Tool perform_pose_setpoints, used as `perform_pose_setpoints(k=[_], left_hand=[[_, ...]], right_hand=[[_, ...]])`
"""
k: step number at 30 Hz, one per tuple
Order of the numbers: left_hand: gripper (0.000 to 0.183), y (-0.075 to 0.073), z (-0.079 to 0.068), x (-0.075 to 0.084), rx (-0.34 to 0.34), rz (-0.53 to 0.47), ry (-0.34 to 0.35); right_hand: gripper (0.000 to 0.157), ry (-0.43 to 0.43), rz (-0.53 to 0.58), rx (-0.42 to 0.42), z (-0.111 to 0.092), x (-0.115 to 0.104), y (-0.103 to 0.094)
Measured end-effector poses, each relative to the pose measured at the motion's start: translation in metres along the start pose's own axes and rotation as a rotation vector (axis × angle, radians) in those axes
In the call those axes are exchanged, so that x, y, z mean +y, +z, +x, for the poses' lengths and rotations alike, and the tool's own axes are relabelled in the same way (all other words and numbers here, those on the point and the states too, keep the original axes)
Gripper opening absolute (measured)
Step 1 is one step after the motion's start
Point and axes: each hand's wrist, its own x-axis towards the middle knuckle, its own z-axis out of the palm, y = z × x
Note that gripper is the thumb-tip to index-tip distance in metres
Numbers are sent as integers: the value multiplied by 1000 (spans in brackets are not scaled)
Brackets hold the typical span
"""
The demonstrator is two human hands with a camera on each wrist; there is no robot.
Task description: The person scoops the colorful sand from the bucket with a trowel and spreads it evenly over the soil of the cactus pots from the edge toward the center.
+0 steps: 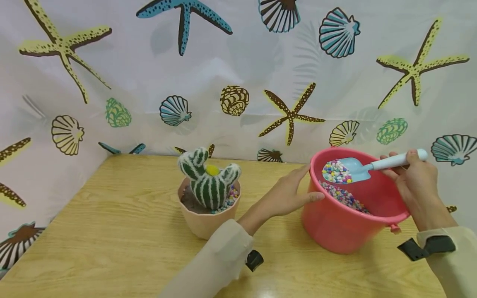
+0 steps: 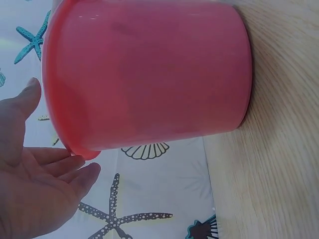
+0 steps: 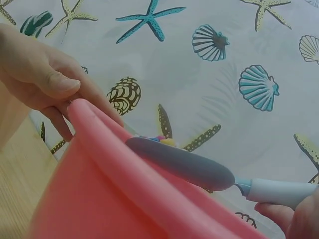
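Note:
My right hand point(image 1: 422, 184) grips the white handle of a small trowel point(image 1: 359, 169) with a light blue blade. Colourful pebbles point(image 1: 336, 171) lie on the blade, which is held level over the pink bucket point(image 1: 335, 225). Seen edge-on in the right wrist view, the trowel point(image 3: 184, 163) is at the bucket's rim. More small pebbles point(image 1: 344, 196) are inside the bucket. At the rim's left side my left hand point(image 1: 283, 196) touches the bucket with extended fingers, thumb apart; the left wrist view shows this hand point(image 2: 42, 186) with loosely bent fingers.
Left of the bucket, a knitted-looking cactus point(image 1: 210, 190) stands in a peach pot point(image 1: 203, 221) with dark soil and some colourful pebbles. Both stand on a wood-grain table point(image 1: 112, 231). Behind hangs a white cloth point(image 1: 208, 78) printed with starfish and shells.

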Motion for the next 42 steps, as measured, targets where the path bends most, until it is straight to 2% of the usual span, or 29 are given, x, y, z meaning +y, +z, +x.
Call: perform_pose_setpoints(k=[4, 11, 22, 24, 28, 30, 32, 36, 38, 42], left_hand=[[75, -4, -3, -1, -1, 17, -2], [50, -12, -10, -6, -20, 103, 19], [44, -28, -29, -11, 12, 110, 52], [45, -31, -32, -12, 19, 104, 50], [47, -36, -38, -14, 38, 96, 55], [46, -39, -42, -14, 50, 92, 53], [44, -41, -47, -13, 66, 94, 53], [42, -47, -54, -11, 86, 101, 54], [42, -50, -57, -9, 93, 106, 50], [42, -56, -63, -5, 114, 128, 55]], right_hand=[[48, -25, 23, 25, 3, 0, -3], [57, -46, 35, 66, -4, 1, 1], [51, -72, 76, 78, -15, 1, 18], [52, -82, 79, 73, -7, 4, 10], [58, -113, 93, 33, 30, 14, -26], [60, -118, 93, 9, 38, 17, -35], [59, -102, 83, 11, 31, 17, -30], [54, -60, 93, 47, -9, 15, 5], [56, -45, 105, 50, -23, 15, 18], [62, -23, 97, 52, -39, 16, 35]])
